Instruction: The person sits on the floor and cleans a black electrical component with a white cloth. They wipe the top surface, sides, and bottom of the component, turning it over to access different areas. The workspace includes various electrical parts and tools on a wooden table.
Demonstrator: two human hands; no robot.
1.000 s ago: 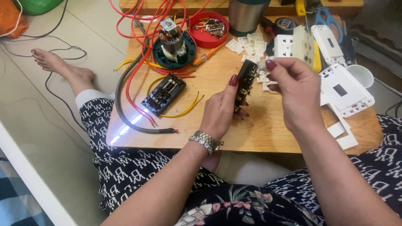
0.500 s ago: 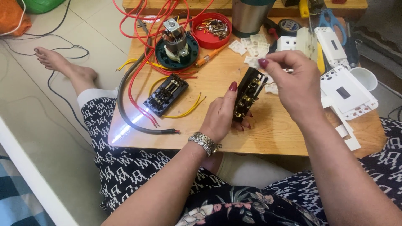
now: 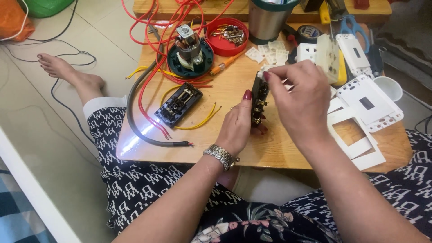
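A black switch block (image 3: 259, 101) is gripped upright in the left hand (image 3: 236, 126), steadied so a small white piece (image 3: 261, 71) can be pinched against its top by the right hand (image 3: 299, 101).

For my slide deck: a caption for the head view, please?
Left hand holds a black switch block upright while right hand presses a small white piece onto its top.

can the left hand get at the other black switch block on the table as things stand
Probably not right away: the left hand is full, gripping a black switch block. The other black switch block lies uncovered just left of it, with only yellow wires beside it.
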